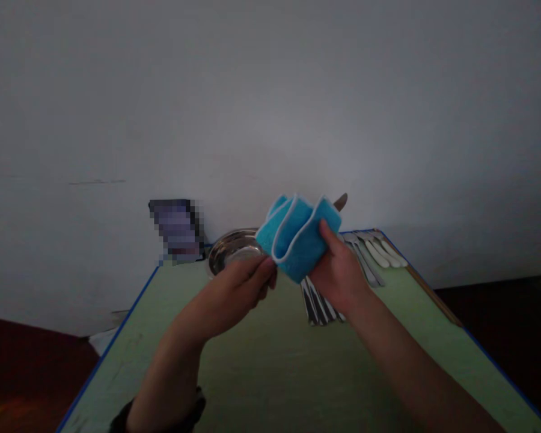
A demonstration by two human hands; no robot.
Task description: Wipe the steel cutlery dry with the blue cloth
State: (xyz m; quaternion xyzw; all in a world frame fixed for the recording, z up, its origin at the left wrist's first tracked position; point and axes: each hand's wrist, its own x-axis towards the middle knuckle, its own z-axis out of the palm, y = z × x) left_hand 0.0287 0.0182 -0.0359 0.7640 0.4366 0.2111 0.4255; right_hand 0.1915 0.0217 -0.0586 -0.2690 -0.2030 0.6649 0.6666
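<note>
Folded blue cloth (304, 225) with white edging is gripped in my right hand (340, 270), its thumb pressed on top. From the far side of the cloth pokes the rounded metal tip of a table knife (341, 202); the cloth hides its middle. My left hand (241, 288) is closed at the cloth's near left edge, apparently round the knife's handle, which the fingers cover. Below and behind my right hand lie several metal handles (318, 304) side by side on the table. A steel bowl (216, 255) sits behind my left hand, partly covered by it.
The green table (261, 373) has blue edging and stands against a grey wall (270, 108). Forks (363, 258) and white-handled cutlery (383, 252) lie at the back right. A blurred-out upright device (178, 228) stands at the back left.
</note>
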